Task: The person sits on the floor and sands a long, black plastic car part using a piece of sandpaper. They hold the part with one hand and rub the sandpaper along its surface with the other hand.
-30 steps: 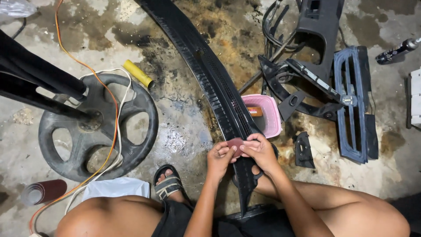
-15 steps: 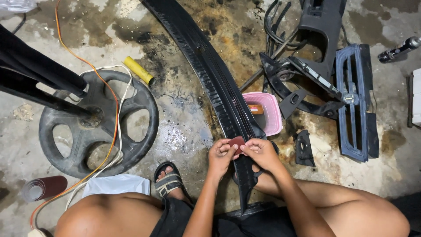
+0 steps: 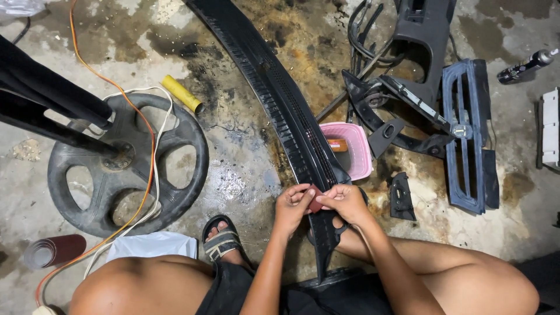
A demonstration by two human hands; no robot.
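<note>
Not much had shifted since a second earlier: both hands stayed pinched together over the trim, only the view crept a little. The left hand [image 3: 291, 204] and right hand [image 3: 344, 201] were both closed on a small dark-red scrap [image 3: 315, 201], probably sandpaper, held just above the long black trim strip [image 3: 280, 99] that ran across the stained floor [image 3: 245, 169] to the person's lap. Looked like the prep stage, folding or tearing the piece. Next it'd need laying flat on the strip. A pink tub [image 3: 353, 149] sat just beside the strip, a red roll [image 3: 52, 251] well apart.
</note>
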